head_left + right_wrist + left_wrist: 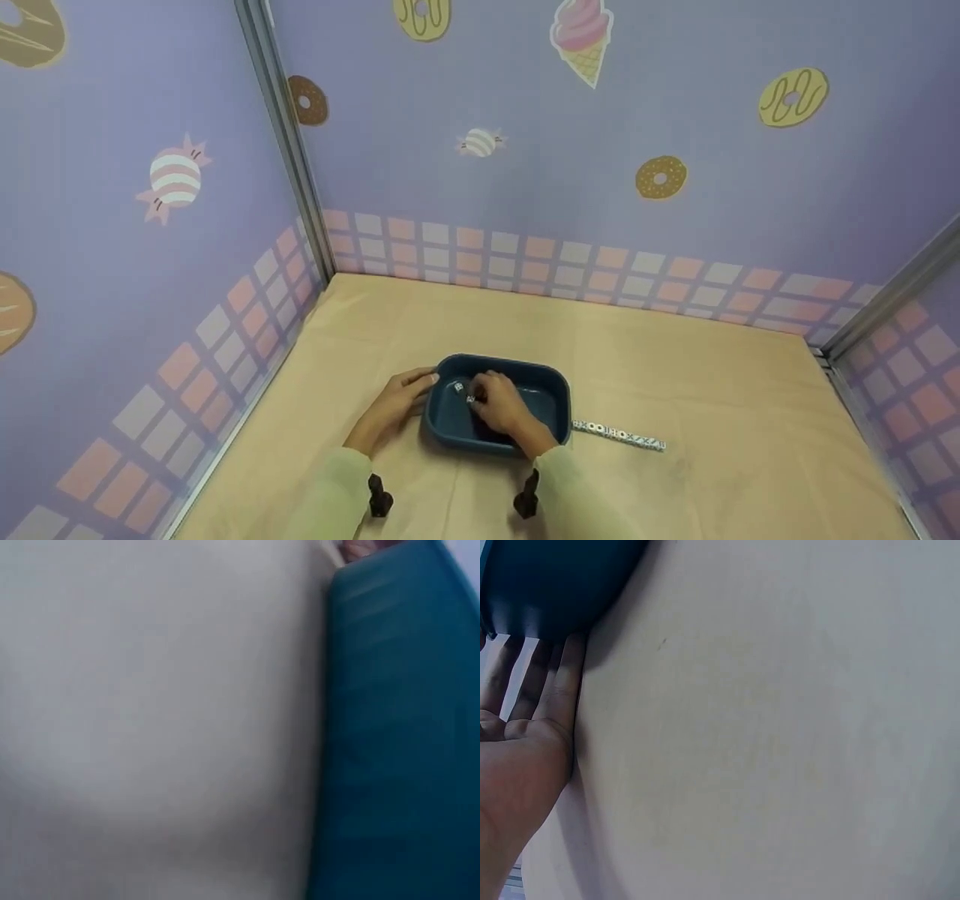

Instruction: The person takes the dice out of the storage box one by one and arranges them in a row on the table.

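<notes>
A dark blue rectangular bin (495, 448) sits on the cloth-covered table. My left hand (401, 397) touches its left outer wall; the left wrist view shows the fingers (568, 679) fairly straight against the bin. Inside the bin is my right hand (499, 401), fingers curled, pinching a small white die (470, 399) with dark marks at the fingertips. Another white die (458, 387) lies on the bin floor just left of it. The right wrist view is blurred and shows mainly the bin's outer wall (405, 735), not the right hand's grip.
Right of the bin, a straight row of several white dice (621, 434) with dark symbols runs along the table (712, 375). Patterned purple walls (525, 187) stand at the back and sides. Two dark wrist mounts (380, 501) show at the sleeves.
</notes>
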`<state>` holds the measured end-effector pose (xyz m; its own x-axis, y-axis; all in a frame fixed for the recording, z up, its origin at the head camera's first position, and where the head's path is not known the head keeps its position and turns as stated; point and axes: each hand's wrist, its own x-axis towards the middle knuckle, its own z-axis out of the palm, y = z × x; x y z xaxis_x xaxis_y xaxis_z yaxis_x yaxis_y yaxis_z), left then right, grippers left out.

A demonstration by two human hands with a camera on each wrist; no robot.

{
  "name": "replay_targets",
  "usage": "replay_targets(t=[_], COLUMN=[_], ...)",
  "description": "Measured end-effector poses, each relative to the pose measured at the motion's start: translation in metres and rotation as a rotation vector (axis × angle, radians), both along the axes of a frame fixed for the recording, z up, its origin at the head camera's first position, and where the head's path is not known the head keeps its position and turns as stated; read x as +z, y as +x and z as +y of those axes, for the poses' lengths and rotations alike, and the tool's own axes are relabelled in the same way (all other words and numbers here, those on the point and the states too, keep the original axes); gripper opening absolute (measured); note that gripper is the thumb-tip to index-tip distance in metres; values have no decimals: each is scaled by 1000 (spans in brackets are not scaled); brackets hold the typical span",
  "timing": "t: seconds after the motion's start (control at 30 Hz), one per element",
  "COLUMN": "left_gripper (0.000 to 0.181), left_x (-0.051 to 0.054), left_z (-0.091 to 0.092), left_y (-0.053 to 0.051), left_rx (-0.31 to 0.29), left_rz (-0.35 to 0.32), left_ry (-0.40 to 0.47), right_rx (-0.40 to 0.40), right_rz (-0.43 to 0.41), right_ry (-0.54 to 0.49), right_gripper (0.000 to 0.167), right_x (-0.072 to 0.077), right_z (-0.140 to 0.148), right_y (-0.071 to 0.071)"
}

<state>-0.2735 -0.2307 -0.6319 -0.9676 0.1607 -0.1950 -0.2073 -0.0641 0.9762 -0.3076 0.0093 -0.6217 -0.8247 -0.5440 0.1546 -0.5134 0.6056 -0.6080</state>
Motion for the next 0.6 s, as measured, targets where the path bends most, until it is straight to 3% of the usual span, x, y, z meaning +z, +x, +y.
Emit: replay_targets(t=[0.2,0.43,0.6], left_gripper=[60,59,60], left_x=[1,-1,-4], left_z=[-1,0,1], left_y=[-2,-2,-2], left_rx=[0,14,12], left_rz=[13,7,16], left_ry=[-28,-19,-16], right_rx=[75,130,62], right_rz=[-102,-4,34], right_ry=[-29,-154,-221], right_gripper=[8,7,6], right_x=[21,61,79], right_z=[19,77,138], right_y=[3,2,3])
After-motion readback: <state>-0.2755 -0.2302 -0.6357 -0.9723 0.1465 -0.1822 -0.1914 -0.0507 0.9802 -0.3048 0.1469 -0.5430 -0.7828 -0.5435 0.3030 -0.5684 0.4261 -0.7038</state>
